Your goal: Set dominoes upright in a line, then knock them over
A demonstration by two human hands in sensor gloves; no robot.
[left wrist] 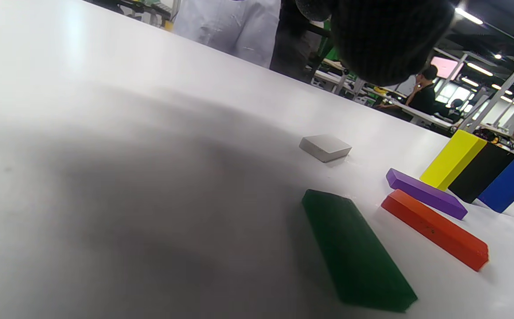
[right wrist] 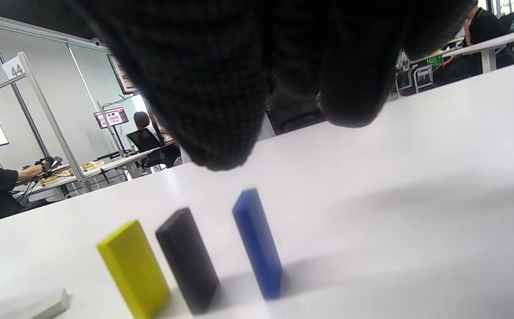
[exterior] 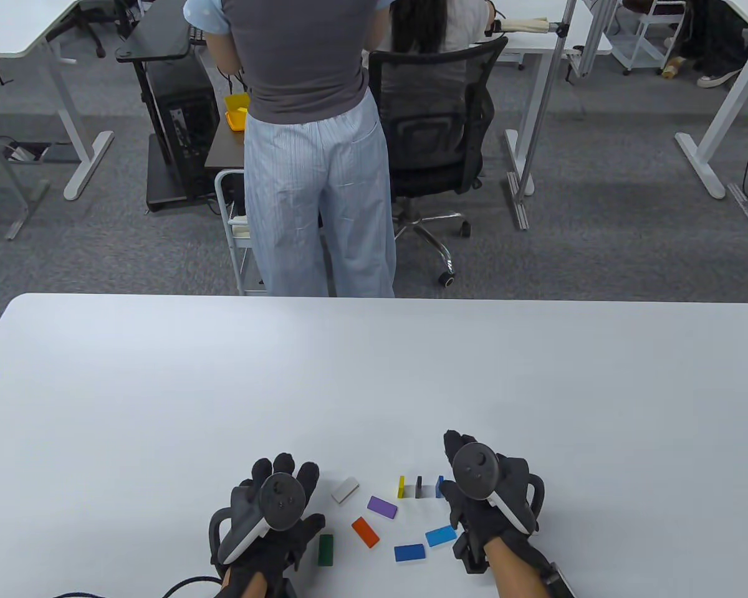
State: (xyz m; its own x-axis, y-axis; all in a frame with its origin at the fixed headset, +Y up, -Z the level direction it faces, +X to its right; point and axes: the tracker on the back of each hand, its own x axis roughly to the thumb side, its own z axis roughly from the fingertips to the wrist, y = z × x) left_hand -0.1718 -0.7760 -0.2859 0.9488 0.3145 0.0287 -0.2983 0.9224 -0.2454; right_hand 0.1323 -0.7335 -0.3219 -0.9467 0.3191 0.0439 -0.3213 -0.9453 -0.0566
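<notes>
Yellow domino, black domino and blue domino stand upright in line; left hand and right hand hover relaxed, holding nothing.

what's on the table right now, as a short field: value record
standing: yellow domino, black domino, blue domino, in a row
flat: white, purple, orange, green, two blue
left hand: holds nothing, near the green one
right hand: above the standing blue domino, not touching it
table: white
</notes>
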